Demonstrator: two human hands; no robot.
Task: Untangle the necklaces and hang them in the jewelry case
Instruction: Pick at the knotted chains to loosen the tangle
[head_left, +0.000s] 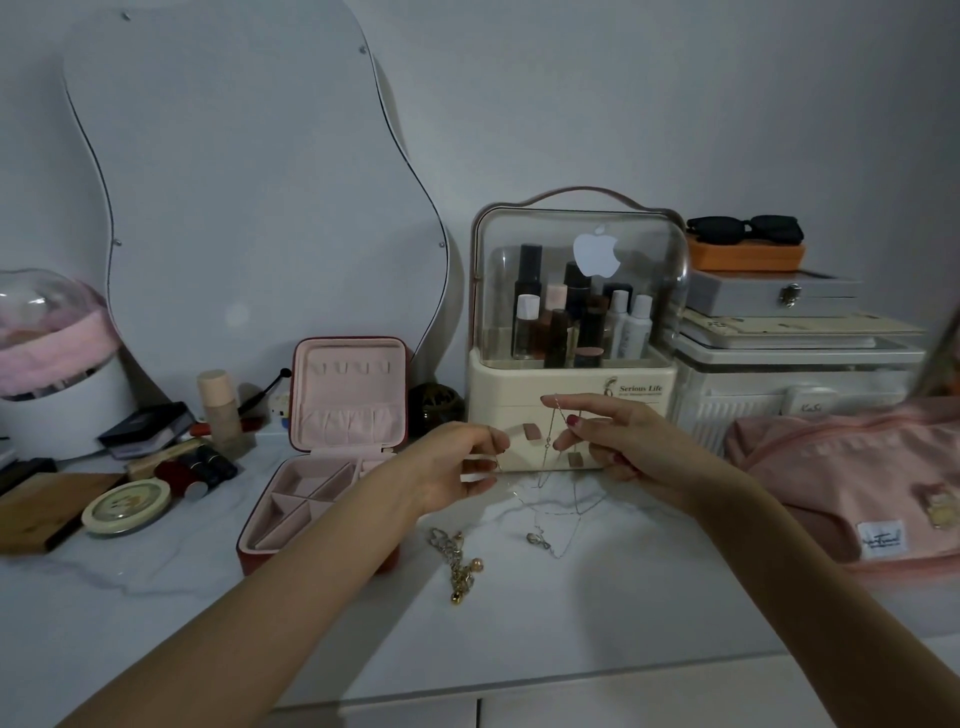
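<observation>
White marbled surface (597, 613), dim wall behind. Holding thin silver necklace (551, 470) tangled, drooping between left hand (457, 467) and right hand (618, 441), both pinching chain. Lying below: gold charm chain (460, 564). Standing open at left: pink jewelry case (332, 447). Sitting behind: cosmetics organizer (576, 332).

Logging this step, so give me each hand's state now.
Left hand: pinching the thin silver chain.
Right hand: pinching the same chain, lifted above the table.
</observation>
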